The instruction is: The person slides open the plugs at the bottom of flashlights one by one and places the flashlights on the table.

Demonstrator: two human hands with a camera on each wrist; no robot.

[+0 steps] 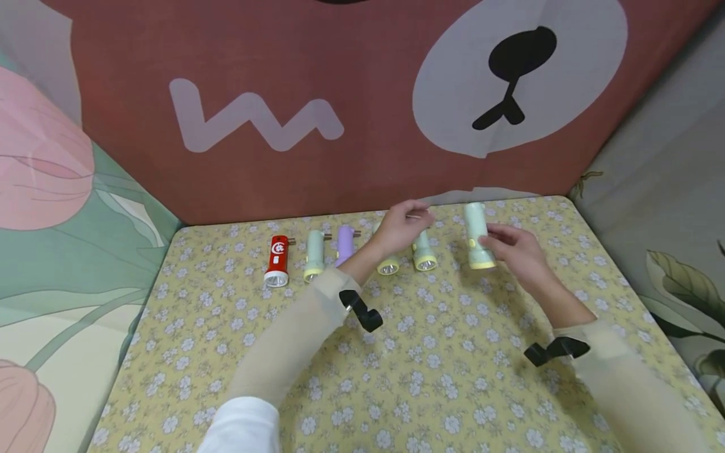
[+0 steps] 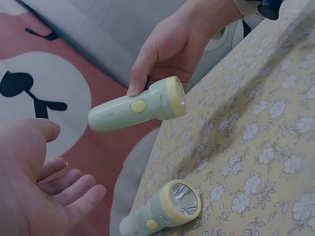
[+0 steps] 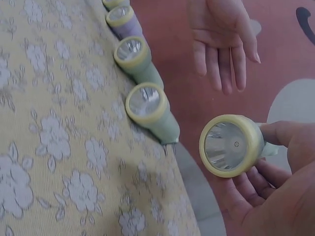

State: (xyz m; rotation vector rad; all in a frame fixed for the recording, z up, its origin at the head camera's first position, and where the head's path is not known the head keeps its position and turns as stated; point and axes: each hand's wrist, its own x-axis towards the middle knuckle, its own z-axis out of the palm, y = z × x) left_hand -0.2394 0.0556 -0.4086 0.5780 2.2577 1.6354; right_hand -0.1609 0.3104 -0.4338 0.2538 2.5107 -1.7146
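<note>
My right hand (image 1: 518, 255) holds a pale green flashlight (image 1: 477, 229) with a yellow rim and yellow switch, raised above the table with its lens end downward. In the left wrist view the thumb presses along the side of this flashlight (image 2: 133, 108). The right wrist view shows its reflector (image 3: 229, 147) and the fingers around the body. My left hand (image 1: 399, 226) hovers over the row, fingers relaxed and holding nothing. Nearest to it lie two pale green flashlights, one (image 1: 423, 251) just right of the hand and one (image 1: 388, 265) partly hidden beneath the wrist.
Farther left in the row lie a purple flashlight (image 1: 345, 240), a pale green one (image 1: 314, 248) and a red one (image 1: 277, 255) with a white rim. Metal plug prongs stick out from several. A flowered cloth (image 1: 430, 358) covers the table, and a printed curtain (image 1: 294, 176) hangs behind it.
</note>
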